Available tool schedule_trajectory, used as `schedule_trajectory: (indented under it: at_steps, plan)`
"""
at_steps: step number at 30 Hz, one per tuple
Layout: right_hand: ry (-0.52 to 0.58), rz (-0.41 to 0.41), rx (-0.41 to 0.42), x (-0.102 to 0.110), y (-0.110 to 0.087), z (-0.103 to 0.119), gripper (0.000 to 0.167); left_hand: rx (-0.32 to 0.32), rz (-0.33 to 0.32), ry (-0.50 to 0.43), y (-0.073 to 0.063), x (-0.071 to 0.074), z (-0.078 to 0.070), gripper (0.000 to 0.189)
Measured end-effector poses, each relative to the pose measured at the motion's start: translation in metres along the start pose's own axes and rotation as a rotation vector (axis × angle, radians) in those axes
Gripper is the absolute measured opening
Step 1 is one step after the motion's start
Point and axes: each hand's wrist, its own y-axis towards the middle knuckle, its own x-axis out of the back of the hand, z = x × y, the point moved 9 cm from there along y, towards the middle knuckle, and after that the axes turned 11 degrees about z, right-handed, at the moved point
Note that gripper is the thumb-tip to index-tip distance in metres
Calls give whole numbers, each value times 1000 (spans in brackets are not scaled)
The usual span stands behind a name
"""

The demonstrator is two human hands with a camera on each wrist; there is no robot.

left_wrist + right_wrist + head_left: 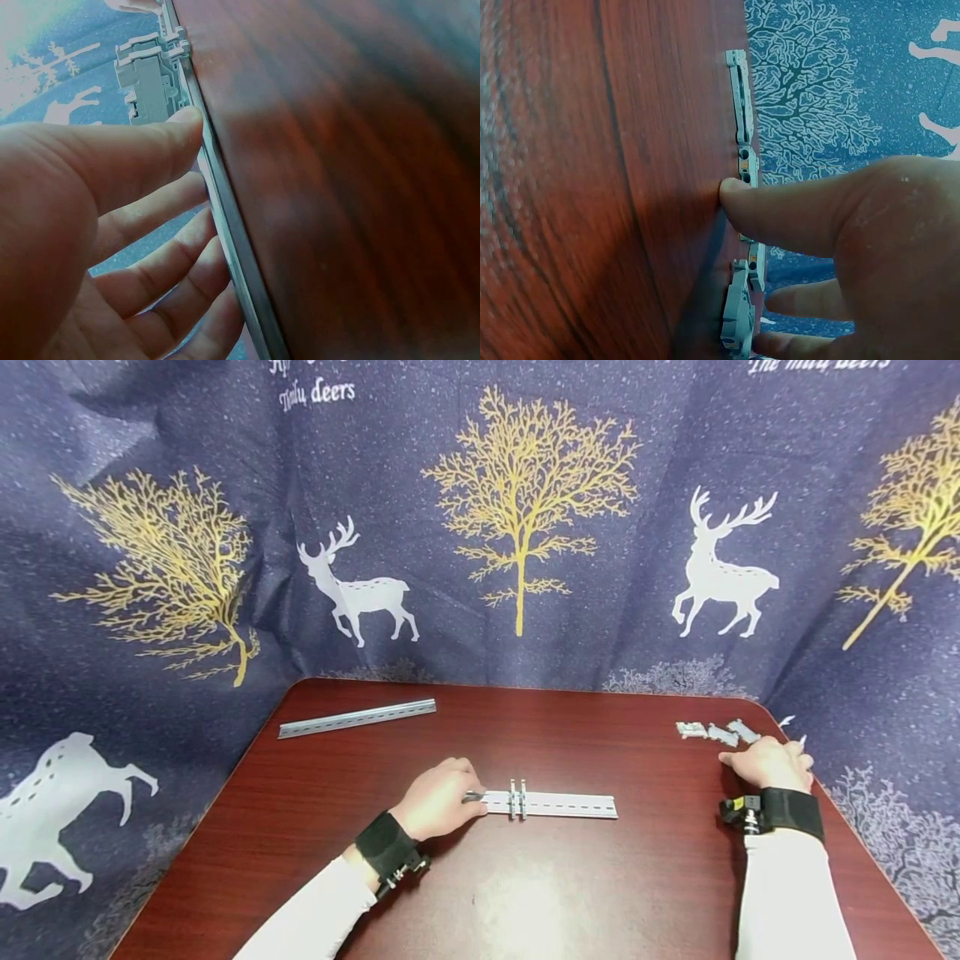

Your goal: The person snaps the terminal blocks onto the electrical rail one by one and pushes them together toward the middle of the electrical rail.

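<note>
My left hand (442, 797) pinches the left end of a slotted metal DIN rail (570, 805) on the table, the thumb along its edge in the left wrist view. Two narrow upright clip-on parts (517, 799) sit side by side across that rail; up close, they appear as grey terminal pieces (150, 79) beyond the thumb. At the table's right side, my right hand (772, 764) reaches beside several loose grey terminal blocks (723, 735). In the right wrist view its thumb (780, 214) extends across the row of blocks (739, 311), fingers apart and loosely bent.
A second slotted metal rail (358, 718) lies at the back left of the reddish-brown table (555, 727). Behind and beside the table hangs a dark blue cloth (465, 585) printed with deer and trees. Both wrists wear black straps with small cameras.
</note>
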Motion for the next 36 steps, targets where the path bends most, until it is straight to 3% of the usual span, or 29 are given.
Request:
schedule_trajectory:
  at_steps: [5, 11, 15, 36]
  plan:
    - [-51, 3, 42, 1, -1, 4, 83, 8, 8, -8, 1, 0, 0, 17]
    - [-153, -79, 168, 8, -3, 12, 63, 16, 12, -12, 2, 1, 1, 17]
    - [-172, -101, 204, 12, -5, 15, 54, 14, 7, -14, 2, 1, 1, 16]
    - [-138, -63, 216, 12, 1, 12, 46, 10, 5, -15, 1, 0, 1, 16]
